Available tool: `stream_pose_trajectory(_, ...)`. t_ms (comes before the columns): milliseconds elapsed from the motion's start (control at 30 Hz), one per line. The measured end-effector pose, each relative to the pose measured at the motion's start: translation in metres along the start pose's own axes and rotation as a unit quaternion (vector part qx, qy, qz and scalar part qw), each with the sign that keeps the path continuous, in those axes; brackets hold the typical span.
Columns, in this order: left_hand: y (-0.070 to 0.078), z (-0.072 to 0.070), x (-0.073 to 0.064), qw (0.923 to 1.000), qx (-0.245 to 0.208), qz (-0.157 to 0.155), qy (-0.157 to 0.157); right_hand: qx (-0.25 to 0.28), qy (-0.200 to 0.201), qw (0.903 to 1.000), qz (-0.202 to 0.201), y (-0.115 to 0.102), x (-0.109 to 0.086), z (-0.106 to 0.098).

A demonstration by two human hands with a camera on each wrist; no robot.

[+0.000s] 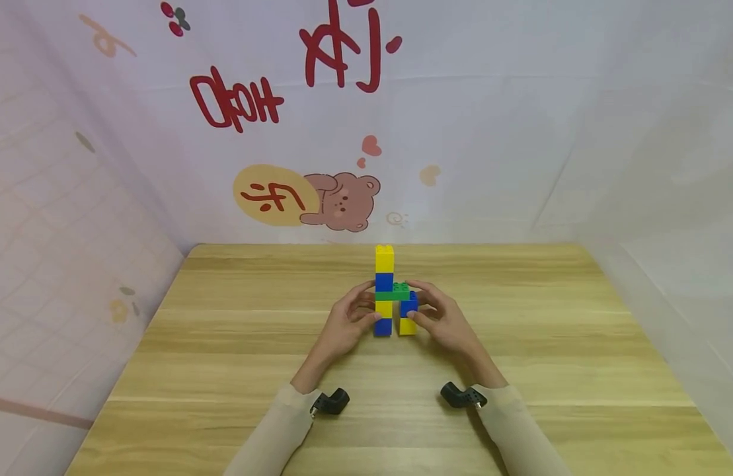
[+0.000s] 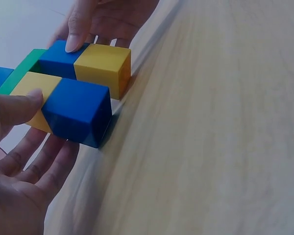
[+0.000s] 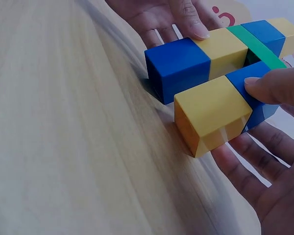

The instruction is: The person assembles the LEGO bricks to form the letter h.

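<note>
A structure of toy building bricks stands upright in the head view. Its tall column has a yellow brick (image 1: 385, 259) on top, then a blue brick (image 1: 384, 282), a green plate (image 1: 392, 296), a yellow brick (image 1: 383, 309) and a blue brick (image 1: 383, 326). The green plate reaches right to a short column, a blue brick (image 1: 409, 307) over a yellow brick (image 1: 408, 326). My left hand (image 1: 349, 322) grips the tall column, thumb on its lower yellow brick. My right hand (image 1: 446, 320) holds the short column, thumb on the blue brick (image 3: 250, 90).
The wooden table (image 1: 235, 370) extends around both hands. A white printed backdrop (image 1: 473, 132) with a bear and red lettering rises behind the table's far edge, with pale sheets at both sides. Black mounts (image 1: 332, 401) sit at both wrists.
</note>
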State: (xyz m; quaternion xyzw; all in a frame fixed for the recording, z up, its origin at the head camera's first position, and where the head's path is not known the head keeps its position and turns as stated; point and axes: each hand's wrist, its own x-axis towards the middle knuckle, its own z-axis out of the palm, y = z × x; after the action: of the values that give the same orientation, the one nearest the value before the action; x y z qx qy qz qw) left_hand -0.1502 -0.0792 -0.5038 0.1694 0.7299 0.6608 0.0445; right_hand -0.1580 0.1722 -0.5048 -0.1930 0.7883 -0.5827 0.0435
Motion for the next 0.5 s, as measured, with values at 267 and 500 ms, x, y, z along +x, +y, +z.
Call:
stream_pose_trajectory(267,0.0006,0.0018,-0.0015,0.9998,0.002,-0.021,-0.006,-0.002,0.002,0.9999,0.011,0.0039,-0.0025,-0.0002)
stream_pose_trajectory(500,0.0008,-0.0006,0.0019,0.9999,0.002,-0.012,0.002,-0.003,0.000,1.0000,0.003,0.0028,0.0015,-0.0002)
